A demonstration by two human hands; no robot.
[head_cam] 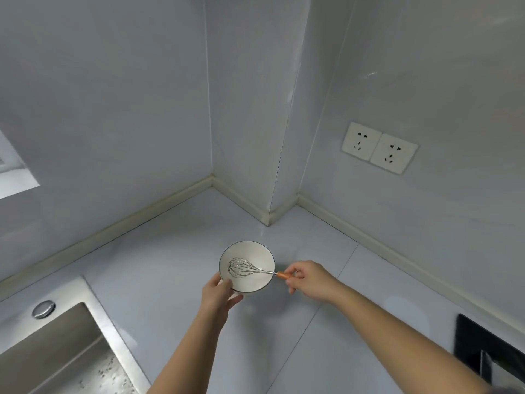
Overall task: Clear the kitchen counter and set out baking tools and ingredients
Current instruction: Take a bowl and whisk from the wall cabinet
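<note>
Two of your right hand's fingers pinch the orange handle of the whisk, whose wire head lies inside the white bowl. Your left hand curls thumb and fingers around the bowl's near-left rim. The bowl sits mid-table; whether it rests there, you cannot tell. A steel sink lies near left.

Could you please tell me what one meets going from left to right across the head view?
Sink → left hand → bowl holding the whisk → right hand → sockets → black panel.
</note>
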